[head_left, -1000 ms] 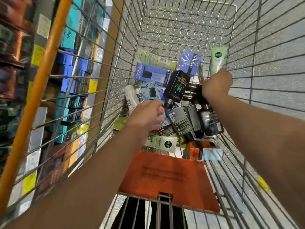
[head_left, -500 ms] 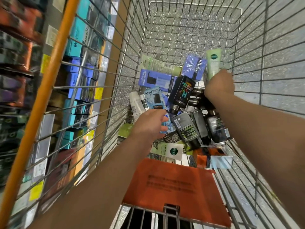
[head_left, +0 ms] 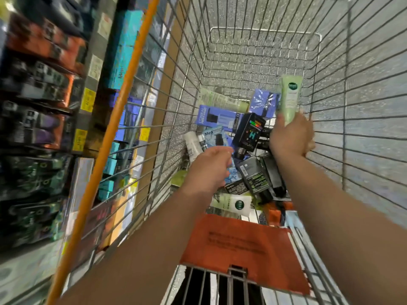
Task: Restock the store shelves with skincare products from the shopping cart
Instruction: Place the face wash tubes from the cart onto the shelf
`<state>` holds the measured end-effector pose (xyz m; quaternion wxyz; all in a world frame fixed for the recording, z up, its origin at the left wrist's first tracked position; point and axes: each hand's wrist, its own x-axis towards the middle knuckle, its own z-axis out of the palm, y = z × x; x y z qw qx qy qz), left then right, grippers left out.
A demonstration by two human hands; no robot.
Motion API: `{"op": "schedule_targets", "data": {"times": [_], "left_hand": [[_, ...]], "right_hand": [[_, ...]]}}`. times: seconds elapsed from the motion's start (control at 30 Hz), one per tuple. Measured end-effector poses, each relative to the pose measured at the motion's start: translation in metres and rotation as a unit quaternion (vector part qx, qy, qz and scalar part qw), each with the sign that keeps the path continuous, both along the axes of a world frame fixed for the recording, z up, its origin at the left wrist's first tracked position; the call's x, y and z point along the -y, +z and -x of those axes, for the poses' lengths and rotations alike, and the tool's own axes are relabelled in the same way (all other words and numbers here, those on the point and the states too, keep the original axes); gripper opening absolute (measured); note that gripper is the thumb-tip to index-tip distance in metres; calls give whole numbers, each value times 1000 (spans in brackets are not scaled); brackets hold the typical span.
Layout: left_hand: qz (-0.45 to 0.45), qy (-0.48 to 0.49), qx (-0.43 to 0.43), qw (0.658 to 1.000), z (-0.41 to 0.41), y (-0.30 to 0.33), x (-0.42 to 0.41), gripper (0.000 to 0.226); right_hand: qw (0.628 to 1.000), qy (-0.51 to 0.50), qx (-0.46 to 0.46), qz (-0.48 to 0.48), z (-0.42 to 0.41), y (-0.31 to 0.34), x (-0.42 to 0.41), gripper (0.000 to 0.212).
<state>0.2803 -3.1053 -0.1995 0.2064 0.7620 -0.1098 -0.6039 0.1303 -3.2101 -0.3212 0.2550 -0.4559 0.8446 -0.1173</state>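
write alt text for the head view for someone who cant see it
A person's right hand grips a pale green tube above a heap of skincare boxes and bottles in a wire shopping cart. The left hand reaches into the heap over a light blue box; blurred store shelves stand to the left.

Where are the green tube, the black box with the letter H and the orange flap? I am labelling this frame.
green tube (head_left: 290,96): head view, on its printed front, above the right hand (head_left: 291,137) gripping it.
black box (head_left: 250,132): head view, on its H face.
orange flap (head_left: 237,245): head view, on its middle.
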Motion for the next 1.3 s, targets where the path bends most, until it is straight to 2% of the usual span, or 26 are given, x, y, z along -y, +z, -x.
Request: {"op": "schedule_targets", "data": {"times": [0.1, 0.17, 0.33, 0.5, 0.63, 0.7, 0.77, 0.87, 0.93, 1.03, 1.13, 1.3], "left_hand": [[30, 3, -1, 1000, 4, 29, 3, 21], [51, 23, -10, 998, 8, 50, 5, 22], [133, 28, -35, 990, 25, 112, 5, 21], [200, 63, -100, 973, 32, 186, -11, 35], [280, 54, -127, 950, 17, 248, -39, 29], [304, 50, -144, 941, 6, 277, -56, 27], [325, 47, -150, 933, -6, 303, -74, 26], [361, 37, -151, 920, -24, 336, -101, 24], [390, 27, -151, 908, -36, 358, -120, 24], [426, 16, -158, 890, -52, 389, -147, 25], [459, 25, -154, 875, -67, 417, -172, 25], [529, 2, -82, 844, -85, 459, -211, 27]], "right_hand": [[993, -14, 102, 52, -6, 40, -23, 38], [988, -4, 139, 66, -7, 72, -35, 39], [976, 26, 185, 110, -8, 162, -71, 41], [966, 74, 205, 142, -15, 262, -109, 37], [947, 113, 221, 206, -29, 327, -140, 18], [938, 133, 217, 237, -36, 353, -156, 26], [924, 175, 206, 271, -43, 379, -171, 37], [889, 262, 196, 320, -52, 420, -195, 31], [868, 298, 205, 340, -59, 442, -212, 38], [845, 318, 248, 351, -69, 471, -236, 42], [824, 324, 310, 346, -79, 502, -253, 35], [782, 360, 379, 338, -91, 546, -261, 33]]}}
